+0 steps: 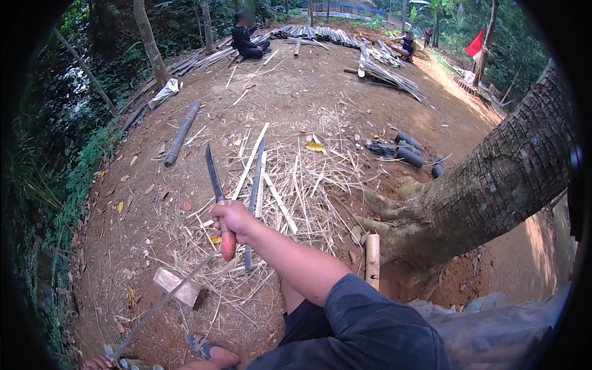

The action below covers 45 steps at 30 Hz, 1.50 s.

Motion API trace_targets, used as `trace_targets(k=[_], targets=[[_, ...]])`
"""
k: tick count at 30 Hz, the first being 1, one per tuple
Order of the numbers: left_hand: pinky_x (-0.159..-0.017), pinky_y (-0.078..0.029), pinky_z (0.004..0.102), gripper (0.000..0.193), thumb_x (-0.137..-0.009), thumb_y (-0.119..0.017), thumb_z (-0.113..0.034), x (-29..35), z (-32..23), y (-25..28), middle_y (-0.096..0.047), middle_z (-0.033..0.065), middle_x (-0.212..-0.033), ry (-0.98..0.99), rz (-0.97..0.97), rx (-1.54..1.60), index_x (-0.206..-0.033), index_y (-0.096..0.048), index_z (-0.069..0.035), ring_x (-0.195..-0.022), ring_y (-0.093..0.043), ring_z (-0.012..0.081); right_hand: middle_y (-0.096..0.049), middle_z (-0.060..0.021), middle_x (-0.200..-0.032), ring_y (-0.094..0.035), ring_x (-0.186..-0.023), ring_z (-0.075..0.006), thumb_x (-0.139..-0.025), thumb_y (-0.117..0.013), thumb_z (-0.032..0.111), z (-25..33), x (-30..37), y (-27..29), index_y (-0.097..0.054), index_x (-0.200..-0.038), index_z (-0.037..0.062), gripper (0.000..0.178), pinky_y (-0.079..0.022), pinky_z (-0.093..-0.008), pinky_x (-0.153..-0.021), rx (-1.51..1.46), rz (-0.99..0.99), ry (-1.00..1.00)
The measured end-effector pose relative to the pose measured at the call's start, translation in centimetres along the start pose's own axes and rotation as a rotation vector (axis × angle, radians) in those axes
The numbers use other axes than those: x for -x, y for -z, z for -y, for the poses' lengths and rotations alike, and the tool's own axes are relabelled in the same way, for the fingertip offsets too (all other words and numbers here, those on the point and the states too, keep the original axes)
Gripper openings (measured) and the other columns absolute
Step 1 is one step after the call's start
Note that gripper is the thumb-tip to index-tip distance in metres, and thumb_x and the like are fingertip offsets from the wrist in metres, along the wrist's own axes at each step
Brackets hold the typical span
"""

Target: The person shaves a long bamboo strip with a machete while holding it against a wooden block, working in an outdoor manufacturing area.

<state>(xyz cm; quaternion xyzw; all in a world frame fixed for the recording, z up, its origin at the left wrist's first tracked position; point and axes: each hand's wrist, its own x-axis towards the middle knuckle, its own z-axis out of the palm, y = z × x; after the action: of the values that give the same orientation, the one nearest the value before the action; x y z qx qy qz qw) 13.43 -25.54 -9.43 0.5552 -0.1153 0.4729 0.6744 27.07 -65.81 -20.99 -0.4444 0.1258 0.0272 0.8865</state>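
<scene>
My right hand [233,221] is closed around the reddish handle of a machete [214,171], whose dark blade points away from me. At the lower left rim, my left hand [98,362] grips one end of a long thin bamboo strip [154,310]; its far end rises toward the machete handle. Under that strip a squared wooden block [179,287] rests on the dirt. Just right of the machete lie a dark bamboo slat [256,185] and a pale split slat [251,161], among heaped bamboo shavings [308,191].
A leaning tree trunk [481,179] stands at the right, with a short bamboo piece [372,259] by its roots. Dark cylinders [409,154] lie beyond. A bamboo pole [183,132] is at the left. Two people [246,40] [407,46] sit near bamboo piles farther off.
</scene>
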Motion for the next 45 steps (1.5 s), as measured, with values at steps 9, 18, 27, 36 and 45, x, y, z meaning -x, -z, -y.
trace_targets(k=[9,18,27,36,45], targets=[[-0.044,-0.032,0.0253,0.043,-0.095,-0.047,-0.046,-0.2,-0.1,0.0,-0.036,0.0013,-0.058,-0.004,-0.002,-0.063,-0.073,-0.045,-0.01,-0.049,-0.036,0.0141,-0.051,-0.0038,-0.07,-0.051,-0.056,-0.0137,-0.087,-0.054,0.009,7.4,1.2,6.3,-0.047,-0.088,0.0057,0.009,-0.048,-0.03,-0.05,-0.463,-0.246,0.465],[-0.046,-0.031,0.0264,0.037,-0.096,-0.044,-0.037,-1.2,0.5,0.9,-0.039,0.0015,-0.062,0.059,0.034,0.12,-0.071,-0.046,-0.01,-0.051,-0.036,0.0135,-0.048,0.0008,-0.069,-0.048,-0.057,-0.0083,-0.09,-0.052,0.011,9.5,4.9,11.4,-0.045,-0.089,0.0077,0.008,-0.046,-0.026,-0.052,-0.539,-0.303,0.552],[-0.046,-0.032,0.0253,0.028,-0.094,-0.053,-0.033,0.2,-0.4,-2.2,-0.04,0.0015,-0.062,-0.055,0.134,0.118,-0.075,-0.053,-0.012,-0.05,-0.035,0.0124,-0.048,0.0,-0.07,-0.049,-0.058,-0.0106,-0.09,-0.053,0.012,9.2,5.0,11.6,-0.047,-0.089,0.0081,0.007,-0.047,-0.0292,-0.053,-0.423,-0.332,0.585],[-0.048,-0.033,0.0254,0.021,-0.092,-0.055,-0.027,0.2,-0.6,-3.3,-0.041,0.001,-0.062,-0.025,0.192,0.207,-0.075,-0.055,-0.014,-0.051,-0.034,0.0116,-0.048,-0.0004,-0.069,-0.048,-0.057,-0.0111,-0.089,-0.053,0.012,9.1,5.4,12.8,-0.047,-0.089,0.0076,0.007,-0.046,-0.0292,-0.053,-0.493,-0.335,0.554],[-0.048,-0.033,0.027,0.019,-0.091,-0.055,-0.023,0.9,-1.2,-4.0,-0.041,0.0026,-0.062,-0.04,0.256,0.264,-0.077,-0.059,-0.011,-0.051,-0.034,0.0135,-0.052,-0.0041,-0.067,-0.052,-0.056,-0.0135,-0.084,-0.058,0.007,5.8,5.0,11.2,-0.053,-0.086,0.0032,0.007,-0.047,-0.0295,-0.05,-0.295,-0.334,0.354]])
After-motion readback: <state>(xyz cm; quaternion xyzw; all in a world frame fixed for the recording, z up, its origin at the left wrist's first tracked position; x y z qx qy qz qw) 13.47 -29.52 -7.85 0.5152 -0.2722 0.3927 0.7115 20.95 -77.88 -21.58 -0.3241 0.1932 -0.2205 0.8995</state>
